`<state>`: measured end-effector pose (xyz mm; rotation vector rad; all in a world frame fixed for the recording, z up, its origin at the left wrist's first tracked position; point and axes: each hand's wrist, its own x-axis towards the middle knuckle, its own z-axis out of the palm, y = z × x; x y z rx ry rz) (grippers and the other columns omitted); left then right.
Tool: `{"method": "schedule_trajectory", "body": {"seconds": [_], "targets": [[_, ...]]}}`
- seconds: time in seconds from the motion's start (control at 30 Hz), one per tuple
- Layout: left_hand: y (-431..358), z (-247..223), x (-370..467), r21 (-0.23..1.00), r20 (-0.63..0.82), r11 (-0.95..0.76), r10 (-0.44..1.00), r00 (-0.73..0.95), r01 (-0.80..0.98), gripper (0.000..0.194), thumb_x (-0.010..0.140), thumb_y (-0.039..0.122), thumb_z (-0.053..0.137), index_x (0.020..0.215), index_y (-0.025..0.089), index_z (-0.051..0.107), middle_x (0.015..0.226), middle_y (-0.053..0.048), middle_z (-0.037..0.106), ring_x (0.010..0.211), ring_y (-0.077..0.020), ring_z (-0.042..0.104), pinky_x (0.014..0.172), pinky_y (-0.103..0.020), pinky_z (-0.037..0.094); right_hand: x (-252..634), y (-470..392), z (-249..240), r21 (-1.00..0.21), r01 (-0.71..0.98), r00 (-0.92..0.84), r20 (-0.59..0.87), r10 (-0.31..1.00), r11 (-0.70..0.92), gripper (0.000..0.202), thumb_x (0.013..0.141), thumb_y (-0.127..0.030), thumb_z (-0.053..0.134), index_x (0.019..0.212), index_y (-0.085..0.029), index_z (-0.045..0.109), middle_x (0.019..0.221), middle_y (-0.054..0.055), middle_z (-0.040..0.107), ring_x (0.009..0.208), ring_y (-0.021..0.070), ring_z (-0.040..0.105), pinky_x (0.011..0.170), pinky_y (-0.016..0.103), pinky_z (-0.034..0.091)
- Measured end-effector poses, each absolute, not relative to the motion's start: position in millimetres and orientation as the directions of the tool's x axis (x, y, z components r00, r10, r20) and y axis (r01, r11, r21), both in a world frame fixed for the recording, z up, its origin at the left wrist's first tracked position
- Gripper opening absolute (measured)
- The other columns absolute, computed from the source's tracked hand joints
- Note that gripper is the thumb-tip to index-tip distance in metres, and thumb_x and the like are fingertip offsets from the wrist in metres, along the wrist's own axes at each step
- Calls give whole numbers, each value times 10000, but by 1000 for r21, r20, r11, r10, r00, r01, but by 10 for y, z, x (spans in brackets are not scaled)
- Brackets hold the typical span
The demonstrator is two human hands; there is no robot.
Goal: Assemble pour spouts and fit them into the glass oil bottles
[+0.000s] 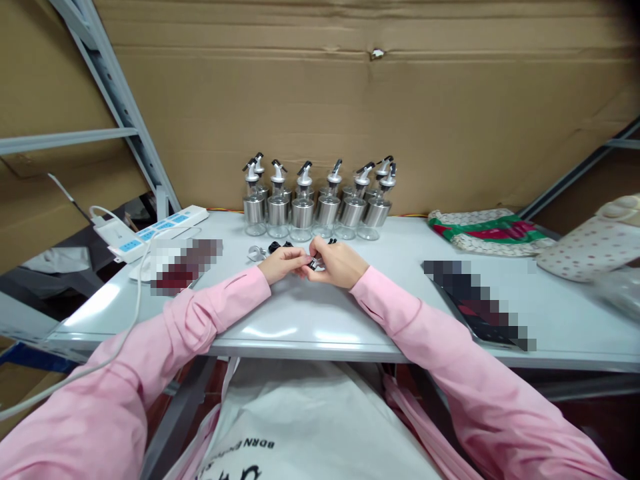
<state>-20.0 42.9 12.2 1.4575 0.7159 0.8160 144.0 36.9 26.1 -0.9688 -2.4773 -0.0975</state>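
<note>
Above the middle of the table, my left hand point(284, 264) and my right hand point(343, 265) meet with fingers pinched. Between them is a small black-and-silver pourer part point(313, 264), largely covered by the fingertips. Just behind my left hand lie a silver pourer piece point(257, 253) and some black pieces point(273, 247). More small black tips point(333, 241) show behind my right hand, partly hidden. Beyond the hands, several glass-and-steel oil bottles point(303, 212) stand upright in rows, those in view topped with silver pourers and black levers.
A white power strip point(165, 230) with a plugged-in charger sits at the left; its cable crosses my left sleeve. Blurred-out flat items lie left and right point(475, 303). A patterned cloth point(490, 231) and a dotted white object point(590, 240) are at the right. Cardboard point(350, 100) rises behind.
</note>
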Motion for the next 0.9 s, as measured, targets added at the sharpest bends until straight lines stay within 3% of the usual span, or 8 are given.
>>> {"method": "schedule_trajectory", "body": {"seconds": [0.5, 0.9], "targets": [[402, 102, -179, 999, 38, -23, 802, 596, -33, 331, 579, 366, 734, 645, 115, 530, 526, 30, 560, 498, -88, 542, 544, -224, 432, 1433, 330, 301, -104, 640, -660, 432, 615, 761, 235, 669, -311, 537, 846, -179, 456, 694, 50, 671, 588, 189, 612, 523, 239, 352], [383, 106, -144, 1000, 1, 7, 815, 579, -11, 285, 572, 336, 722, 625, 111, 555, 511, 27, 576, 475, -88, 542, 537, -230, 427, 1422, 307, 297, -69, 600, -677, 487, 551, 797, 143, 632, -274, 513, 733, -188, 458, 650, 29, 625, 508, 144, 500, 499, 230, 275]]}}
